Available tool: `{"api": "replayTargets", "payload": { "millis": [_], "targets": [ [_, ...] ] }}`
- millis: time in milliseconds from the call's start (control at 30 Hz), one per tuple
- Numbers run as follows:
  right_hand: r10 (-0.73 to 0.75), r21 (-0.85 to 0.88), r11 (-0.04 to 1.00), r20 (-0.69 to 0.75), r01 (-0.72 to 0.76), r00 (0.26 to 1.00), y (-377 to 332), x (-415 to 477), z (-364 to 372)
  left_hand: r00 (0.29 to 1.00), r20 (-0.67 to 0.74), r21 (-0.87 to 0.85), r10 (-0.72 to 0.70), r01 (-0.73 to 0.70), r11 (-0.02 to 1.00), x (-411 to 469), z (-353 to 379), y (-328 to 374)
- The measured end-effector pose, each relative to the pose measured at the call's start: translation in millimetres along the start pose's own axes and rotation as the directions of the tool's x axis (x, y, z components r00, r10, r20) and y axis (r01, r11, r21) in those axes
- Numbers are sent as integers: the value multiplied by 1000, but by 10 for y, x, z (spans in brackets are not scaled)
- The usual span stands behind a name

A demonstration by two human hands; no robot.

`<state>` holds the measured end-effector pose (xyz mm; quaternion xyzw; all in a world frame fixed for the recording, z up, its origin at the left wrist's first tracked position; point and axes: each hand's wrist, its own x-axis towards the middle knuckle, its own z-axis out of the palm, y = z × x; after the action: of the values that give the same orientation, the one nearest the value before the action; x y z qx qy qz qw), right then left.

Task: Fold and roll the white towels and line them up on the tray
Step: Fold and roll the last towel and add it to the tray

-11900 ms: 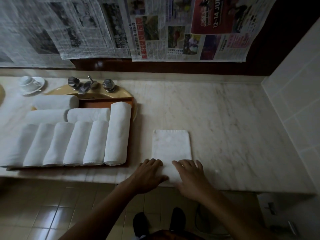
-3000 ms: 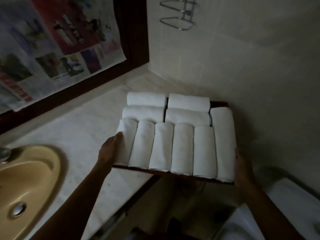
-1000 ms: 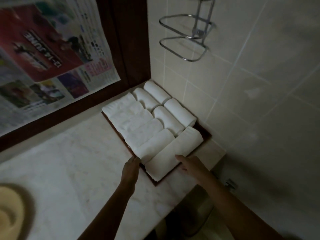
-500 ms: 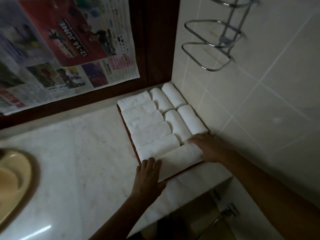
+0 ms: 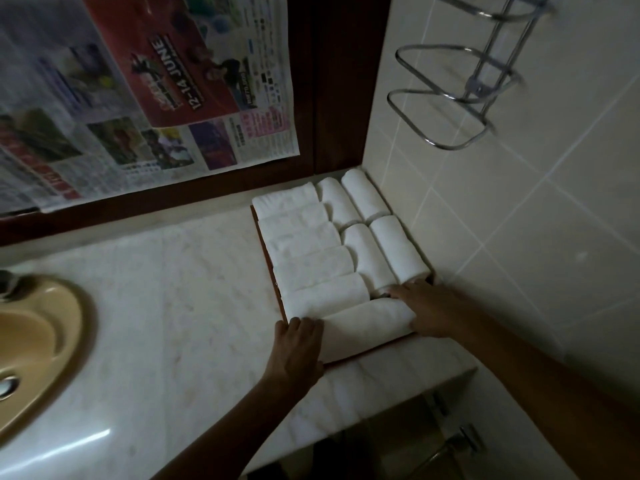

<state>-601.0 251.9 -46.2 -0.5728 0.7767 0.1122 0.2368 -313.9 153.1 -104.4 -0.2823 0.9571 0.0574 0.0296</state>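
— "Sitting near the front edge of the counter (image 5: 166, 306), the tray (image 5: 377, 350) might have slid off under a hard shove?"
— "Possibly. The rolled towels (image 5: 311, 265) filled it. The nearest roll (image 5: 367, 323) risked loosening: the left hand (image 5: 298, 348) and the right hand (image 5: 429, 310) pressed flat on its ends, gripping nothing."

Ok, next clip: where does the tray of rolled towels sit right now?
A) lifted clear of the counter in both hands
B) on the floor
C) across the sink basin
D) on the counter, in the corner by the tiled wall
D: the tray rests on the marble counter, tucked into the corner against the tiled wall, with the left hand and the right hand resting at the ends of the nearest towel roll.
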Motion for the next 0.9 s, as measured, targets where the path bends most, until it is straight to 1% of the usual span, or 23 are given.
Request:
{"api": "replayTargets", "payload": {
  "millis": [67,133,200,233,300,367,400,433,500,633,800,900],
  "targets": [
    [7,18,1000,24,-7,1000,14,25,-15,1000,25,-3,4,-4,1000,27,-34,-6],
    [-1,56,998,72,-3,997,36,44,-81,999,42,-49,0,2,999,41,-63,-29],
    [-17,114,993,120,3,993,66,62,-159,1000,21,-154,-10,13,988,6,-103,-82],
    [-9,149,989,115,-8,993,93,83,-183,1000,-7,-231,-23,21,973,-18,-119,-111],
    [43,238,970,16,-46,999,133,156,-235,992,-79,-392,-99,60,918,-50,-137,-176],
    [122,303,950,-149,-72,981,97,288,-275,963,-128,-512,-238,142,847,-15,-153,-240],
    [149,329,942,-214,-72,965,48,378,-285,940,-139,-546,-311,190,816,24,-164,-274],
    [161,346,936,-254,-66,954,-22,466,-294,922,-122,-566,-367,239,789,65,-180,-307],
    [159,348,935,-261,-61,952,-174,619,-288,912,-59,-579,-405,299,759,137,-180,-373],
    [160,318,944,-217,-85,963,-311,842,-179,932,32,-617,-361,302,726,164,-97,-427],
    [149,305,949,-235,-73,960,-267,898,-110,916,14,-674,-402,306,673,165,-14,-456],
    [130,286,956,-206,-68,970,-227,933,-119,912,21,-689,-409,310,655,157,2,-466]
  ]
}}
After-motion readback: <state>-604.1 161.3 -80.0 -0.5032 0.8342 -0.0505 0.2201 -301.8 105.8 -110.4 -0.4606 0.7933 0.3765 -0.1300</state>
